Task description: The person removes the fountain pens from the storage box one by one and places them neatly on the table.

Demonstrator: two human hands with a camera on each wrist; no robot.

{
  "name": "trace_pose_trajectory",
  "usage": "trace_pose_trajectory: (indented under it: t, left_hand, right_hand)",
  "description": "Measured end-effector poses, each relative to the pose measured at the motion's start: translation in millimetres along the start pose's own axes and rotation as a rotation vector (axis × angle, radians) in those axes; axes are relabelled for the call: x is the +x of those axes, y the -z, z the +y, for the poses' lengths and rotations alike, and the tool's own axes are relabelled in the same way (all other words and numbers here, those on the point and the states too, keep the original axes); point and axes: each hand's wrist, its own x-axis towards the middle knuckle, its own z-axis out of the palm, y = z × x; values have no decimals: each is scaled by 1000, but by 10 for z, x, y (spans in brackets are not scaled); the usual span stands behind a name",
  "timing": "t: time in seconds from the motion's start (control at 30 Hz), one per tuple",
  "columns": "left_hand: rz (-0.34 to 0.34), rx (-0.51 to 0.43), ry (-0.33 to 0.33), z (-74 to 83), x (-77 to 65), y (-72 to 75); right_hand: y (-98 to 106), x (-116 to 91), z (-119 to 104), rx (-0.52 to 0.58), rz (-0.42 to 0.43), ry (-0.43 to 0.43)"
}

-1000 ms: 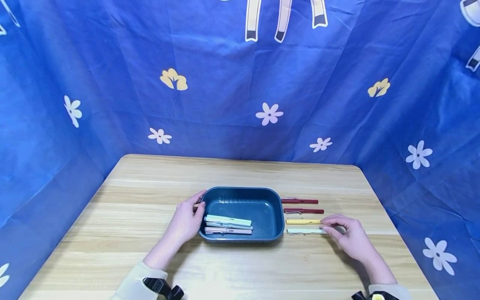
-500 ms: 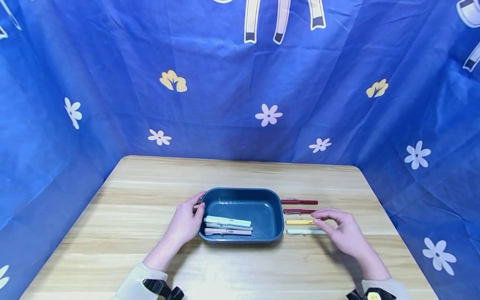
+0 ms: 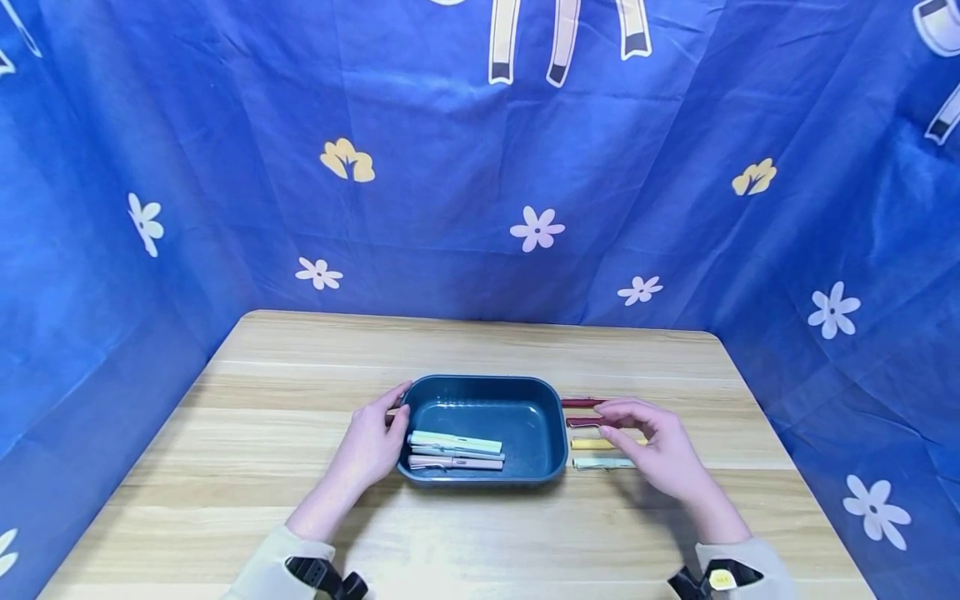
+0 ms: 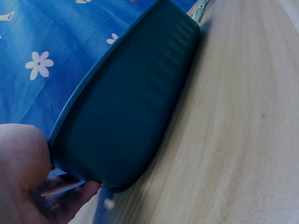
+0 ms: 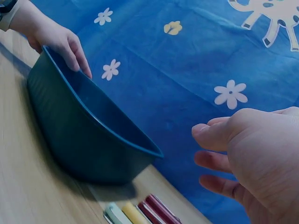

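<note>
A dark teal rectangular bin [image 3: 536, 429] stands on the table, and my left hand [image 3: 375, 433] grips its left end, thumb at the rim and fingers against the outer wall. Inside lie a mint pen [image 3: 459, 441], a pale blue pen [image 3: 491, 456] and a mauve pen [image 3: 456, 462]. Right of the bin, a dark red pen [image 3: 579, 402], a second dark red pen [image 3: 581, 422], a yellow pen [image 3: 591, 444] and a pale mint pen [image 3: 600, 463] lie in a row. My right hand [image 3: 660, 450] hovers over them, thumb and fingers apart, holding nothing; it partly hides them in the head view.
The pale wooden table [image 3: 300, 358] carries the bin and the row of pens. A blue curtain [image 3: 450, 192] with flowers and animal legs printed on it encloses the back and both sides.
My right hand has moved left and away from the viewer, from the right ends of the yellow and mint pens to above the row. My left hand and the bin have stayed put.
</note>
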Motion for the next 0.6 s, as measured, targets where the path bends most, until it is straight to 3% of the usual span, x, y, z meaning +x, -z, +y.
trace_pose_trajectory:
  t: [0.43, 0.6]
  left_hand:
    - [1, 10, 5, 4, 0, -1]
    - [1, 3, -1, 12, -3, 4]
  right_hand:
    - [-300, 227, -74, 134, -79, 51]
    - [-387, 277, -113, 140, -109, 18]
